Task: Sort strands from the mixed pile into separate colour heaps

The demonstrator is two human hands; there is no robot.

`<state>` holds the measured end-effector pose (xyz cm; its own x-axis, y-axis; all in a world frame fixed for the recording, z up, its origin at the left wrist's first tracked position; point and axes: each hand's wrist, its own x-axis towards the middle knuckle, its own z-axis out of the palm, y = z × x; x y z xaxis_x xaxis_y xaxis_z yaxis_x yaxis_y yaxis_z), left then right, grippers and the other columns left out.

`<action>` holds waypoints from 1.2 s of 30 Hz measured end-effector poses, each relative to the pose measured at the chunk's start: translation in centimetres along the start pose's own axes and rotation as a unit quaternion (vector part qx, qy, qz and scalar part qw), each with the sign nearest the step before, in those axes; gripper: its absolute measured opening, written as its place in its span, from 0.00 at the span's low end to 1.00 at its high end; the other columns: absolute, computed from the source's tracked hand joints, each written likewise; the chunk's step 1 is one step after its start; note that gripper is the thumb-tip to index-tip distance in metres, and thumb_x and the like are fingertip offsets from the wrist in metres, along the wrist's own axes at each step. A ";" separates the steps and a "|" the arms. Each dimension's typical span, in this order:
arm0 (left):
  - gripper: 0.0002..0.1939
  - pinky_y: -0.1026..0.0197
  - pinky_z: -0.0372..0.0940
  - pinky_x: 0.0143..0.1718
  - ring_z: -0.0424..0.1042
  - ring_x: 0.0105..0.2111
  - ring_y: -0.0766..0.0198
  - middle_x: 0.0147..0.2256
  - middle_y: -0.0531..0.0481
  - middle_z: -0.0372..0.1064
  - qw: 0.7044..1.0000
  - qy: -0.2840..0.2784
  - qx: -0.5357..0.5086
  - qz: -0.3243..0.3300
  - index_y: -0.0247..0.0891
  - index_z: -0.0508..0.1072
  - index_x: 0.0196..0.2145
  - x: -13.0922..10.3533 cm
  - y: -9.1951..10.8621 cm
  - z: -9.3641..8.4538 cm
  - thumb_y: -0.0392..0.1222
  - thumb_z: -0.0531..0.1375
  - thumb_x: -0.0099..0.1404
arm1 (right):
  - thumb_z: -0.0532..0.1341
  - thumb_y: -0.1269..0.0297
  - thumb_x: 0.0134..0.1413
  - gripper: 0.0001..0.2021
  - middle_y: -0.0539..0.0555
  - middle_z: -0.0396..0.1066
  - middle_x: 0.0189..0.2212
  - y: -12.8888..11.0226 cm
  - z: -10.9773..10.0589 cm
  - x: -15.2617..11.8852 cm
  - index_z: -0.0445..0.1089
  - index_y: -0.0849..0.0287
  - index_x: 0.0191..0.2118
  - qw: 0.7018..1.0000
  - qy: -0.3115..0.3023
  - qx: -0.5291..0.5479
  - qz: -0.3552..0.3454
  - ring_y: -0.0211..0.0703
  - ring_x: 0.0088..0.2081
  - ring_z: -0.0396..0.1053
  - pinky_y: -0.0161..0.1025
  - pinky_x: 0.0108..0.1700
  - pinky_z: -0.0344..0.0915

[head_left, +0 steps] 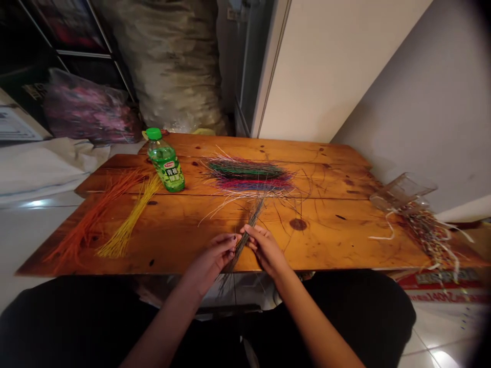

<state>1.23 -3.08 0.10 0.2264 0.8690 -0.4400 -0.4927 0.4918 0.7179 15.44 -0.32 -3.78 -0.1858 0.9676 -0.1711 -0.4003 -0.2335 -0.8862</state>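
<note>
A bundle of thin dark grey wires (245, 236) is held slantwise over the front edge of the wooden table. My right hand (263, 244) grips it with thumb and fingers near its middle. My left hand (222, 251) pinches at the bundle's left side, fingertips closed; whether it holds the whole bundle or only some strands I cannot tell. The far ends of the bundle reach toward a pile of mixed wires (249, 174) in green, red, purple and white. Its near ends hang past the table edge above my lap.
Orange wires (99, 212) and yellow wires (132, 217) lie at the left on the table (337, 240). A green-capped bottle (165, 162) stands beside them. At the right edge, a clear plastic container (406, 190) lies by a heap of multicoloured clippings (425, 232). Full sacks (176, 61) stand behind.
</note>
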 end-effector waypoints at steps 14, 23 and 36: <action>0.15 0.70 0.55 0.29 0.66 0.28 0.72 0.29 0.55 0.69 0.993 -0.016 0.076 0.090 0.38 0.62 0.33 1.3 -1.8 -2.3 0.39 0.65 0.51 | 0.62 0.53 0.45 0.17 0.42 0.48 0.13 0.8 1.2 -0.6 0.61 0.61 0.19 0.995 -0.020 -0.092 0.027 0.29 0.18 0.42 0.35 0.23 0.37; 0.19 0.69 0.55 0.28 0.65 0.28 0.72 0.28 0.56 0.66 0.992 -0.023 0.108 0.065 0.37 0.61 0.31 1.2 -1.0 -2.1 0.39 0.67 0.47 | 0.62 0.54 0.45 0.15 0.42 0.47 0.13 0.6 1.0 -0.9 0.64 0.61 0.21 0.992 -0.052 -0.105 0.036 0.29 0.18 0.42 0.36 0.23 0.36; 0.18 0.67 0.57 0.31 0.66 0.28 0.70 0.26 0.56 0.66 0.977 -0.050 0.192 0.085 0.38 0.59 0.32 1.1 -0.9 -2.7 0.41 0.64 0.50 | 0.63 0.56 0.46 0.13 0.43 0.51 0.15 0.7 0.8 -1.0 0.71 0.63 0.25 0.993 -0.061 -0.098 0.037 0.29 0.19 0.45 0.34 0.23 0.40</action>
<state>-0.30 -2.68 -2.51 0.2598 0.9310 -0.2562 -0.1839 0.3082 0.9334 14.60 -1.53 -3.90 -0.3210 0.9265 -0.1966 -0.2019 -0.2697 -0.9415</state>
